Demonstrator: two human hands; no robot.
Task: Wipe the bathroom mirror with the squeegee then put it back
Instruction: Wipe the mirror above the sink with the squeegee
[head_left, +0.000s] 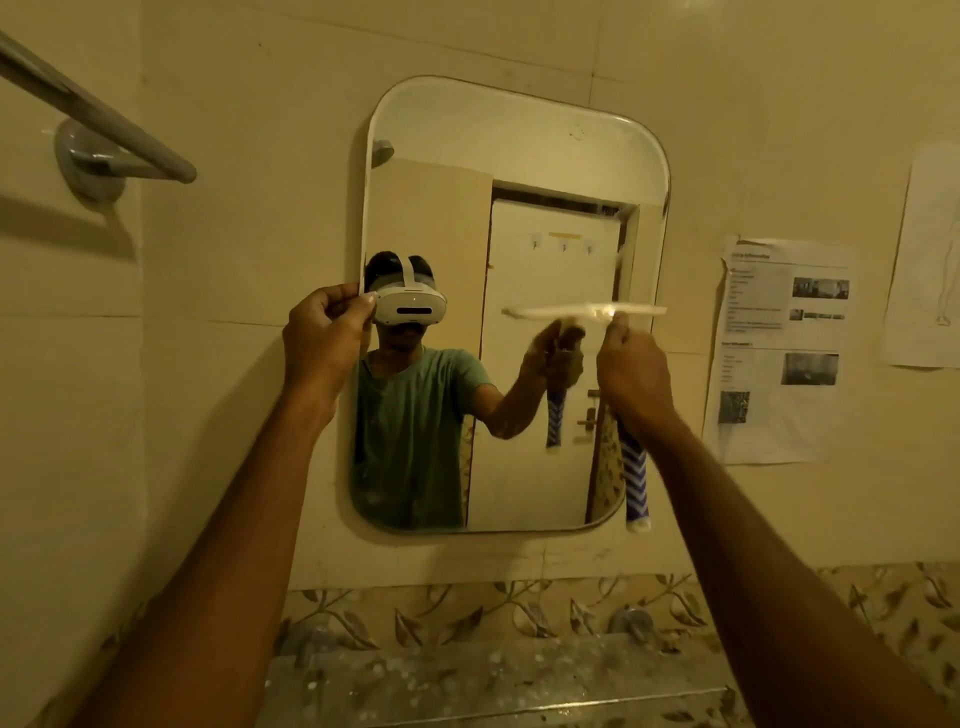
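Observation:
A rounded rectangular mirror (519, 156) hangs on the cream tiled wall straight ahead. My left hand (324, 338) pinches the mirror's left edge at mid height. My right hand (631, 369) grips the squeegee (636, 478) by its blue-and-white striped handle, which hangs down below my fist. Its pale blade lies level against the right half of the glass, about halfway up, and looks blurred. The glass reflects a person in a green shirt and a white door.
A metal towel bar (98, 124) juts from the wall at upper left. Printed papers (779, 353) are stuck to the wall right of the mirror. Below run a leaf-patterned tile border (467, 613), a tap (631, 623) and a speckled ledge.

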